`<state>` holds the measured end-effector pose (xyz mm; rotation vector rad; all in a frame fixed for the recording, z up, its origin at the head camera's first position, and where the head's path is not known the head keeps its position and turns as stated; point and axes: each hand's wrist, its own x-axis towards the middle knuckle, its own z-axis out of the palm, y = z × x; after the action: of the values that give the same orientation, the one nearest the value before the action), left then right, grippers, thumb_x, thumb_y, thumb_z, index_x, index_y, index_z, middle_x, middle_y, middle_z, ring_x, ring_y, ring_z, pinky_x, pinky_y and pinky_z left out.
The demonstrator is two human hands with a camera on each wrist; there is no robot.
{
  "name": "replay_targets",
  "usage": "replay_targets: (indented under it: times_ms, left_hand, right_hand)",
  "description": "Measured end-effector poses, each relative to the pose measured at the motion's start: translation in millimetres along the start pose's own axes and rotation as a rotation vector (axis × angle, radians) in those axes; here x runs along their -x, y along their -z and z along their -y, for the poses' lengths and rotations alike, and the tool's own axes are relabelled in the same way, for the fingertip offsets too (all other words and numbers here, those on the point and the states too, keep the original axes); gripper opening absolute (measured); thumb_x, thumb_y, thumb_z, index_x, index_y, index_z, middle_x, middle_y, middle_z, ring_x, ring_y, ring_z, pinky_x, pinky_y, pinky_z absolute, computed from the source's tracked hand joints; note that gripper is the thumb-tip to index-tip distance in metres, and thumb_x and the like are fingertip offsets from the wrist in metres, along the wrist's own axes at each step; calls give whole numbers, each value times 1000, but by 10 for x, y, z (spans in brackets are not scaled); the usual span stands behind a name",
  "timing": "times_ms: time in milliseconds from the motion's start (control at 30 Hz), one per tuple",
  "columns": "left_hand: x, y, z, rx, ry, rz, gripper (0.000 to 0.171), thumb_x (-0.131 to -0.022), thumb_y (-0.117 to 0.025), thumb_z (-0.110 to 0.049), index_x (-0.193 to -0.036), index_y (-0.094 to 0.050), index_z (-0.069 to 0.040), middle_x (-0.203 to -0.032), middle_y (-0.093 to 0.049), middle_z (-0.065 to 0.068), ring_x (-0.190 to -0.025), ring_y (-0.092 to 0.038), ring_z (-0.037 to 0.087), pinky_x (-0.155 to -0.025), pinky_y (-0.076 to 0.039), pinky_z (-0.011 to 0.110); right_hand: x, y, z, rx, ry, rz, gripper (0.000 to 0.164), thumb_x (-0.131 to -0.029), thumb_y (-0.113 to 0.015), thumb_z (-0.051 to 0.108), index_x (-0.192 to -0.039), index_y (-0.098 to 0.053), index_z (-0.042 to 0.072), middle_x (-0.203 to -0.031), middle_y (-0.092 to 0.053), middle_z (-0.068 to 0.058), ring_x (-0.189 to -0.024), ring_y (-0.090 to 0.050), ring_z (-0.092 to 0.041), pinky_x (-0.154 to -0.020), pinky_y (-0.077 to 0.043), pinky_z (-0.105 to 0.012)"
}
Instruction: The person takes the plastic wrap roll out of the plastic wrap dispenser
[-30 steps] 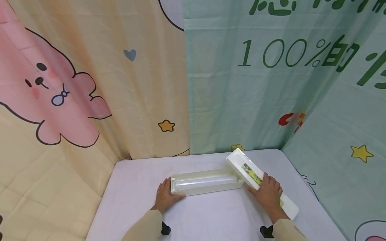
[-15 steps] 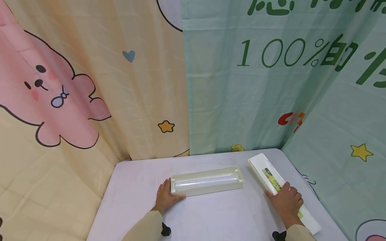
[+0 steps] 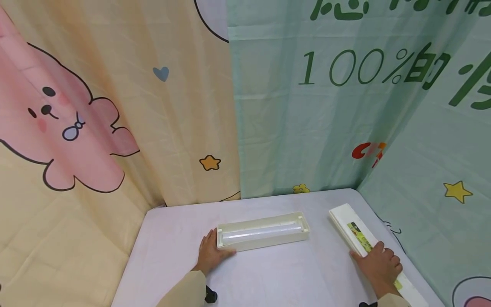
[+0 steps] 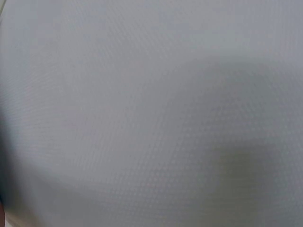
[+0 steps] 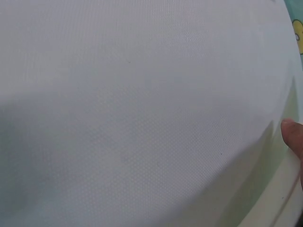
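A long off-white box (image 3: 264,245) stands on the table without its lid, and a shiny, clear-looking roll (image 3: 262,231) lies lengthwise inside it. My left hand (image 3: 211,253) holds the box's left end, thumb along the front wall and fingers at the end wall. Over at the table's right side, my right hand (image 3: 379,264) grips a long white lid (image 3: 342,215) with a green label (image 3: 359,236), thumb on its near edge and fingers over the top. The lid slants, its far end pointing toward the box. In the right wrist view, a thumb (image 5: 293,135) touches the lid's edge.
A white-covered table (image 3: 268,273) bears both parts. Printed curtains (image 3: 192,106) hang behind it and at both sides. A black wrist-worn device (image 3: 211,295) shows beside the left sleeve (image 3: 184,290). The left wrist view holds mostly blurred tablecloth (image 4: 142,118).
The lid has come away from the box's right end and moved right and nearer with my right hand. My left hand and the box have stayed put.
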<state>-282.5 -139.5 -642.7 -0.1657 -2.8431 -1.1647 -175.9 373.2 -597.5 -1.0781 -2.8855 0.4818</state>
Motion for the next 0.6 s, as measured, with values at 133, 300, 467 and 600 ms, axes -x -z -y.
replay_targets:
  times_ms: [133, 300, 467, 600]
  left_hand:
    - [6, -1, -6, 1, 1, 4, 113, -51, -80, -62, -140, -34, -10, -138, -44, 9, -135, -24, 31, -112, -7, 48]
    - [9, 13, -28, 6, -3, 8, 113, -51, -81, -61, -140, -34, -10, -138, -44, 9, -135, -24, 31, -112, -7, 48]
    - [13, 26, -35, -1, 4, 12, 113, -50, -80, -62, -140, -35, -10, -138, -44, 9, -135, -24, 29, -113, -7, 46]
    - [14, 23, -27, -5, 0, 12, 114, -50, -80, -63, -140, -35, -9, -138, -43, 10, -135, -24, 30, -112, -8, 46]
  right_hand:
    - [-7, 4, -26, 12, -18, 18, 105, -66, -68, 64, -119, -21, -13, -96, -28, -39, -94, -26, -55, -85, -25, -65]
    - [-8, 6, -50, 26, -14, 40, 104, -67, -68, 63, -121, -21, -12, -98, -28, -40, -95, -27, -57, -87, -23, -67]
    - [-37, 28, -20, 23, 16, 27, 106, -65, -72, 61, -127, -23, -11, -104, -30, -40, -99, -27, -57, -88, -22, -67]
    - [-80, 85, 29, 9, 56, -22, 109, -63, -73, 62, -130, -24, -9, -109, -31, -39, -103, -27, -58, -89, -21, -67]
